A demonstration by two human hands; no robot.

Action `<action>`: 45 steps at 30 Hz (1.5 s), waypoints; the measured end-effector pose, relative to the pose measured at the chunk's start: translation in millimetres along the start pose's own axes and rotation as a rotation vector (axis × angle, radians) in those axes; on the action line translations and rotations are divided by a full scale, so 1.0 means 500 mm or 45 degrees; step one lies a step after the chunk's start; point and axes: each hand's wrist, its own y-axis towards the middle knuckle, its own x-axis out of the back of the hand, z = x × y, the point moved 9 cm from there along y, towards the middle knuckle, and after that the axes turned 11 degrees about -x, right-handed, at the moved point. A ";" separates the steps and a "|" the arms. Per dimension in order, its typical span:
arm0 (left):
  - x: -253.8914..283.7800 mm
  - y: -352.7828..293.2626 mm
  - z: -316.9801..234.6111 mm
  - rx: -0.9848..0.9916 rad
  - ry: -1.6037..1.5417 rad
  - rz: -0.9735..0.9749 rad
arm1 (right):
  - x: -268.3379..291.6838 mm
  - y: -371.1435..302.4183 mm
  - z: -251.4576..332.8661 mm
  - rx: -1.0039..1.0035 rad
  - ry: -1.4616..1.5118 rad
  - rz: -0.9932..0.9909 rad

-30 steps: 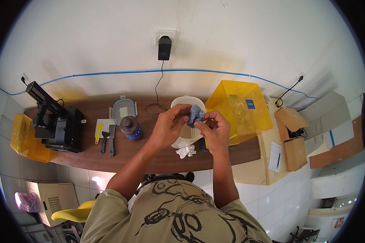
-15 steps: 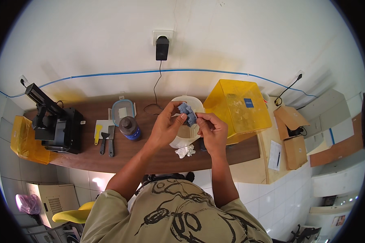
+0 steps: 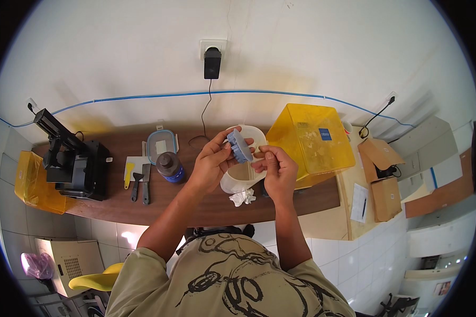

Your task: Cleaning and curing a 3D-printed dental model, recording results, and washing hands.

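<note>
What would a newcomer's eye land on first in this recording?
Probably the large translucent yellow plastic box, right of centre on the table. Next, at the centre, comes the small blue-grey piece with a round, flat face, held in the left hand over a white plastic tub. A bulky black machine with a slanted upright stands out at far left.

Matt plastic-looking held piece, glossy plastic box, wood-look tabletop
</note>
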 end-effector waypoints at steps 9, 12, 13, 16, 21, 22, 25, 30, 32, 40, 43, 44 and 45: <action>0.017 0.002 0.005 -0.022 0.065 -0.038 | -0.012 -0.007 0.023 0.229 0.008 0.054; 0.018 0.001 0.004 -0.026 0.099 -0.034 | -0.017 -0.010 0.026 0.260 -0.066 0.066; 0.014 0.002 0.004 -0.025 0.099 -0.015 | -0.018 -0.010 0.027 0.248 -0.075 0.069; 0.011 0.003 0.008 -0.011 0.082 0.000 | -0.023 -0.014 0.036 0.274 -0.079 0.101; 0.004 0.002 0.009 0.006 0.054 0.029 | -0.030 -0.024 0.057 0.397 -0.180 0.104; 0.003 0.002 0.010 0.004 0.042 0.044 | -0.031 -0.026 0.058 0.424 -0.218 0.096; 0.005 0.002 0.008 0.001 0.040 0.045 | -0.033 -0.028 0.062 0.417 -0.238 0.090; 0.006 0.008 0.014 -0.003 0.041 0.059 | -0.031 -0.024 0.063 0.417 -0.240 0.081; 0.006 0.009 0.015 -0.002 0.040 0.060 | -0.029 -0.023 0.060 0.416 -0.240 0.080; 0.019 0.017 0.011 -0.092 0.446 0.083 | -0.029 -0.004 0.018 0.201 -0.201 0.125; 0.017 0.021 0.012 -0.092 0.595 0.085 | -0.028 -0.001 0.020 0.174 -0.264 0.126; 0.014 0.022 0.010 -0.091 0.594 0.086 | -0.027 0.000 0.019 0.174 -0.265 0.125; 0.013 0.023 0.011 -0.073 0.617 0.074 | -0.027 0.004 0.011 0.122 -0.238 0.139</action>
